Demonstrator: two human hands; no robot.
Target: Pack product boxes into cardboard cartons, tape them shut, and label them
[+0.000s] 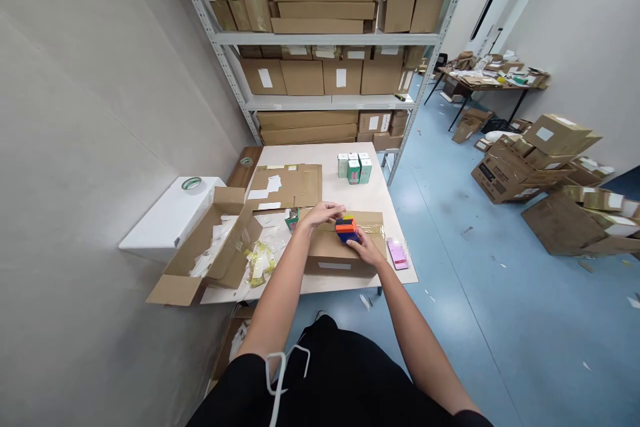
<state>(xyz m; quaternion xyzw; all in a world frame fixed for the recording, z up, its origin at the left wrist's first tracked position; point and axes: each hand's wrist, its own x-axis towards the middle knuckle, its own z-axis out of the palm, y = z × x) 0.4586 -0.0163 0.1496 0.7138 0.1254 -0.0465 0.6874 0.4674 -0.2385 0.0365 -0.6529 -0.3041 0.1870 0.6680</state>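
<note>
A cardboard box (327,248) with a white label on its near side lies closed on the table in front of me. Above its top, my right hand (367,248) grips a blue and orange object with a bit of yellow, which looks like a tape dispenser (346,229). My left hand (324,214) is just left of it, fingers stretched towards its upper end; whether they touch it I cannot tell. Shiny clear tape (376,229) shows at the box's right end. A small green box (292,219) stands beside my left wrist, partly hidden.
Several small green-and-white boxes (354,171) stand at the table's far right. A pink phone (399,253) lies near the right edge. Flattened cardboard (305,185) lies at the back. An open carton (233,257) stands left, beside crumpled yellowish tape (261,260). Loaded shelving (330,104) rises behind.
</note>
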